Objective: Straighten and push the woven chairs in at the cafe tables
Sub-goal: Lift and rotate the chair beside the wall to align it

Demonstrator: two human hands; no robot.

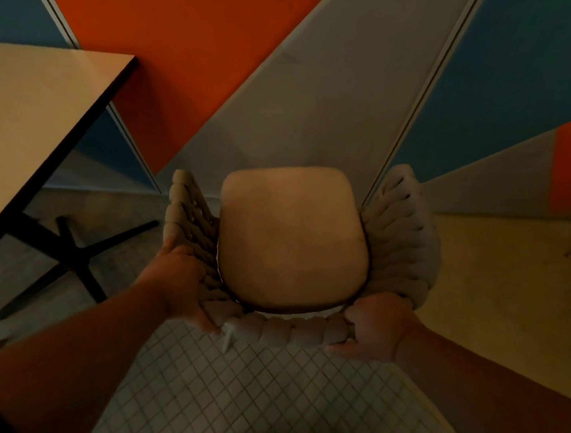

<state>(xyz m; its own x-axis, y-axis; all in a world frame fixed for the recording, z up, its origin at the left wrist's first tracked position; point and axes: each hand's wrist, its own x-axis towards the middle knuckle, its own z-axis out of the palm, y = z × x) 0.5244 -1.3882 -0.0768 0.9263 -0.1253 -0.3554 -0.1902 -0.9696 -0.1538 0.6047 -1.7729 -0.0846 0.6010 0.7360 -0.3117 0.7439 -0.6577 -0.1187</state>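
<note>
The woven chair [295, 258] stands in the middle of the view, seen from above and from behind its back. Its seat carries a beige cushion [293, 239], and thick grey braided rope forms the backrest rim and the two side wings. The chair faces toward 12 o'clock, in the direction of a wall [330, 98] painted in orange, grey and blue fields.

The left hand [178, 284] holds the rim at about 8 o'clock from the cushion, where the back turns into the left wing; its fingers [209, 323] are wrapped around the rope and closed on it. The right hand [377, 326] holds the rim at about 5 o'clock from the cushion, also with the fingers curled and clamped on the braided rope. Both forearms come in from the bottom corners.

The worktop [38, 117], light with a dark edge, lies at 10 o'clock from the chair, and its black cross-shaped base [72, 257] stands on the floor at 9 o'clock. The chair is beside this worktop, not under it, and I cannot tell if they touch. Below the chair back, at 6 o'clock, the floor [239, 393] has small white tiles in a diagonal pattern.
</note>
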